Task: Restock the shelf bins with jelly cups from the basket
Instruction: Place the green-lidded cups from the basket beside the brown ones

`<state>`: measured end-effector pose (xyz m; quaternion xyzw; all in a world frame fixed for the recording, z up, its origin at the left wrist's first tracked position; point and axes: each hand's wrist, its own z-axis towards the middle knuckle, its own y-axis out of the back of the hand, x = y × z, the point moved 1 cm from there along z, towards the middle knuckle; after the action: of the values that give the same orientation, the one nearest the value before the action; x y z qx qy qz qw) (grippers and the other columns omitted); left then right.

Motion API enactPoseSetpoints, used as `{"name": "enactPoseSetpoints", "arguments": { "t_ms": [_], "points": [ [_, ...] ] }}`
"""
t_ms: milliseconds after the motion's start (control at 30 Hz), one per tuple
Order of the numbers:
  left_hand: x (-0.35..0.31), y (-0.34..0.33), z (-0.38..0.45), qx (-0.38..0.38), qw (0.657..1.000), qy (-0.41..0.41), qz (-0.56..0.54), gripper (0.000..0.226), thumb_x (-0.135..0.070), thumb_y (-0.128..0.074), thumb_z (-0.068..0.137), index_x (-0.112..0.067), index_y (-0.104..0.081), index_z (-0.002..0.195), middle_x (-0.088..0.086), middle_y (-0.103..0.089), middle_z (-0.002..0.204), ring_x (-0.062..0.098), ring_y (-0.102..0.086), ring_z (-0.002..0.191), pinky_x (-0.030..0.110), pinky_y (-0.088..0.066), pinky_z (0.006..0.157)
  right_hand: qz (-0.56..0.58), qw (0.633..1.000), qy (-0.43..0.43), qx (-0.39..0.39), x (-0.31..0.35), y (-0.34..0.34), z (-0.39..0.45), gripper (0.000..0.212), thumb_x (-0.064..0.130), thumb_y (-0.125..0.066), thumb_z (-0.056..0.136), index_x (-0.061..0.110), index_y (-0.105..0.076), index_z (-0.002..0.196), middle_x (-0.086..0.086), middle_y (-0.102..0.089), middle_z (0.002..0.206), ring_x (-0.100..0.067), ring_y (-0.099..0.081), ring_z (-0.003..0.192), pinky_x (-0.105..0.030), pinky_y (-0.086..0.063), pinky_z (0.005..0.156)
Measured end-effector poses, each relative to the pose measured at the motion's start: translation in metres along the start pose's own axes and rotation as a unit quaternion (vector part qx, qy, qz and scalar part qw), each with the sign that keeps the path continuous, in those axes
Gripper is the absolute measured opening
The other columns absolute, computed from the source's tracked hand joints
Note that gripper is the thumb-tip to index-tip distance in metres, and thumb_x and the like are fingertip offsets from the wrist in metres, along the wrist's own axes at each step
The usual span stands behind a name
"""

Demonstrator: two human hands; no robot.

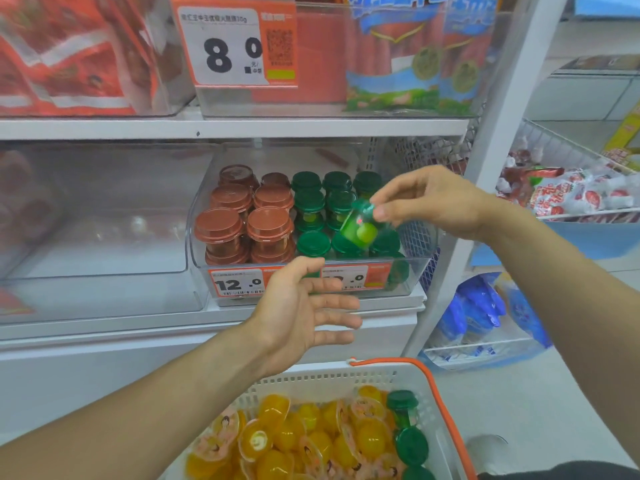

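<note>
Only one view on my end: head-worn wide-angle, looking forward and down at a store shelf from close range. Clear shelf bin [207, 237] sits mid-frame, near arm's reach; price tag [235, 46] on the upper shelf is at the top edge, so I'm facing the shelving nearly square on, slightly from the right. White basket [446, 420] is at bottom edge, right below the lens. Edges bend from the wide lens. No second view to overlap.
</note>
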<state>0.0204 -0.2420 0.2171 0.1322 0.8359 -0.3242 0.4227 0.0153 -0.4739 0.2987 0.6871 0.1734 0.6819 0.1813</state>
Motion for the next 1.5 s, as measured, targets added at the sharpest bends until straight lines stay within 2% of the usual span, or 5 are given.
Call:
{"name": "enactPoseSetpoints", "arguments": {
  "t_ms": [233,433,933,1167,1500],
  "points": [
    [0.005,0.003,0.005,0.006,0.999,0.022,0.049,0.035,-0.036,-0.045,0.096,-0.004,-0.058,0.101,0.018,-0.068,0.088,0.031,-0.063,0.068,0.036,-0.049,0.061,-0.369,0.92,-0.012,-0.131,-0.021,0.004,0.037,0.046,0.037,-0.075,0.087,0.013,-0.067,0.125,-0.01,-0.07,0.119,-0.031,-0.058,0.119,-0.038,-0.045,0.103],
    [0.01,0.005,0.006,0.016,0.997,0.036,0.069,0.039,-0.038,-0.044,0.094,-0.002,-0.059,0.099,0.019,-0.067,0.088,0.031,-0.062,0.067,0.035,-0.049,0.059,-0.416,0.9,-0.068,-0.108,-0.024,-0.004,0.059,0.048,0.023,-0.067,0.094,0.003,-0.057,0.137,-0.025,-0.056,0.136,-0.04,-0.053,0.125,-0.043,-0.043,0.104],
    [0.01,0.006,0.004,0.031,0.996,0.026,0.073,0.04,-0.037,-0.044,0.094,-0.001,-0.061,0.098,0.02,-0.067,0.09,0.031,-0.062,0.068,0.036,-0.049,0.061,-0.51,0.842,-0.029,-0.175,-0.038,-0.017,0.073,0.02,-0.001,-0.063,0.088,0.009,-0.075,0.1,-0.018,-0.069,0.092,-0.037,-0.067,0.08,-0.046,-0.058,0.075],
    [0.012,0.005,-0.003,0.035,0.996,0.022,0.084,0.038,-0.036,-0.046,0.094,-0.002,-0.061,0.098,0.02,-0.068,0.089,0.031,-0.063,0.068,0.036,-0.049,0.061,-0.554,0.817,-0.019,-0.161,-0.033,-0.022,0.064,0.041,-0.009,-0.052,0.087,0.014,-0.072,0.113,-0.02,-0.068,0.102,-0.04,-0.067,0.087,-0.046,-0.056,0.075],
    [0.021,0.013,-0.006,0.021,0.987,0.036,0.156,0.03,-0.033,-0.049,0.096,-0.005,-0.061,0.094,0.016,-0.069,0.088,0.03,-0.065,0.068,0.035,-0.05,0.063,-0.501,0.852,0.041,-0.147,-0.028,-0.018,0.047,0.057,-0.015,-0.055,0.078,0.017,-0.068,0.124,-0.013,-0.058,0.132,-0.035,-0.054,0.119,-0.047,-0.051,0.095]
  ]
}}
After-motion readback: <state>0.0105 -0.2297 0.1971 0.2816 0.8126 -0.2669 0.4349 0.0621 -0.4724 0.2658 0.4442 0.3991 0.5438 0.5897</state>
